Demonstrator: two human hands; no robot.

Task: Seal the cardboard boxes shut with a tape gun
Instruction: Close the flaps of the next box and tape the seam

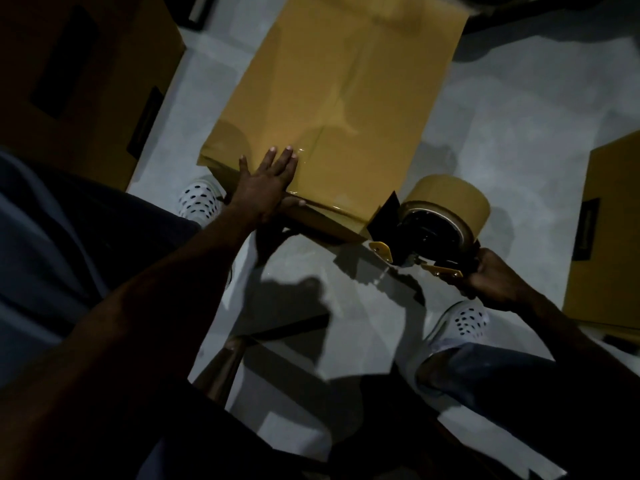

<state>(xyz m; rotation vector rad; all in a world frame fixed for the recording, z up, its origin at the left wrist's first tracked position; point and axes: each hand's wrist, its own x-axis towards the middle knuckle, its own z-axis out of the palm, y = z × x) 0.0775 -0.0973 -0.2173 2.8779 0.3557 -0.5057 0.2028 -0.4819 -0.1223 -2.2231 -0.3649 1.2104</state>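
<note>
A closed brown cardboard box lies on the pale floor in front of me, glossy tape running along its near edge. My left hand presses flat on the box's near left corner, fingers straight, thumb over the edge. My right hand grips the handle of a tape gun carrying a brown tape roll. The gun's front end touches the box's near right corner.
A dark cardboard box stands at the left and another brown box at the right edge. My feet in white perforated shoes are on the floor near the box. A wooden stool leg shows below.
</note>
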